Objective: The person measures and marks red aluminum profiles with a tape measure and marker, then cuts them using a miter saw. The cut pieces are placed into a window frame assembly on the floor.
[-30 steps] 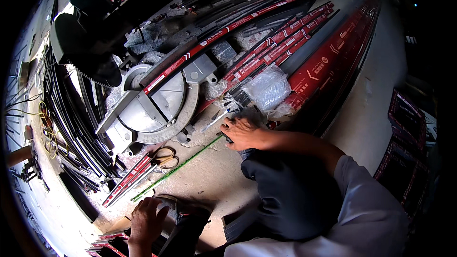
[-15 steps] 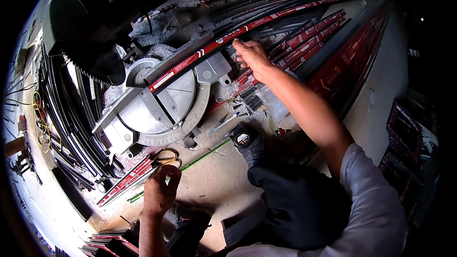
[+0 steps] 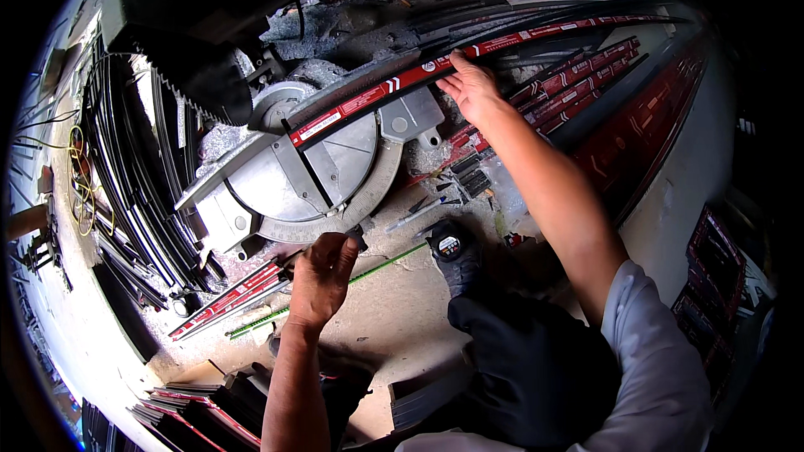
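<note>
Now the left hand (image 3: 318, 283), grip unclear, has neared the saw (image 3: 347, 159); the right hand (image 3: 477, 96), fingers spread, touches the red bar (image 3: 367, 100).

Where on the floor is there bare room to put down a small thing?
One bare patch of floor lies between the green tape blade, the left hand and the dark-trousered leg. Another lies between the red-wrapped bundle and the dark stack at far right. Left of the saw it is crowded with black strips; beyond it, with long profiles.
</note>
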Demonstrator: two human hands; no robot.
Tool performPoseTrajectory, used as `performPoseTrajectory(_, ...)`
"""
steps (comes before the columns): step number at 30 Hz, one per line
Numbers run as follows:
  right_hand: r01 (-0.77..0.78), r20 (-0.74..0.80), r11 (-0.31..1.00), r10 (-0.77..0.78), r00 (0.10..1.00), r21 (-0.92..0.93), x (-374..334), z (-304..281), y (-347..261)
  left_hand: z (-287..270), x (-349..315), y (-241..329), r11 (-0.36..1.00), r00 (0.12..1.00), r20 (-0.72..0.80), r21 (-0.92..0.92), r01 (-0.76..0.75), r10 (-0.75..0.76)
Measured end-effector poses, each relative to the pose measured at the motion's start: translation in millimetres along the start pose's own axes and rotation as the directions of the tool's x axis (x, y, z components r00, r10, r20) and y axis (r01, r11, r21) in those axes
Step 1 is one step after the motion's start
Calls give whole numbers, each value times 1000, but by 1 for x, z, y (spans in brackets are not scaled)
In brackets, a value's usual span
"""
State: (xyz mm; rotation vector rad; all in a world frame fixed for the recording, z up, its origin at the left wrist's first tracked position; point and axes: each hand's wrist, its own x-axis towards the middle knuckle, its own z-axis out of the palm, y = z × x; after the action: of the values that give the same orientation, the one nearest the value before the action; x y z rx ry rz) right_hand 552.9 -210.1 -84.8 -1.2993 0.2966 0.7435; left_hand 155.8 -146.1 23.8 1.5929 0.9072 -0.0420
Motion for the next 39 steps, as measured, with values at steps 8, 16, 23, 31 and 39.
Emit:
performPoseTrajectory(8,29,-44,1000,-29,999,2,-9,2,-4,-6,19,-11,935,993,-67,-348,64,-93)
performPoseTrajectory(16,1,-14,1000,0,1000,14,-29,-22,-17,9,54,-1,758,966,-207,-652,-15,-158)
performPoseTrajectory(23,3,53,1000,-1,999,-27,-62,-20,-18,23,63,6,634,910,-379,-749,-193,-171)
performPoseTrajectory(31,12,63,1000,-11,998,-15,-73,-24,-17,28,62,13,592,874,-458,-754,-285,-162)
performPoseTrajectory(39,-21,66,1000,21,998,9,-110,-2,5,20,61,13,273,884,-307,-937,-216,-353)
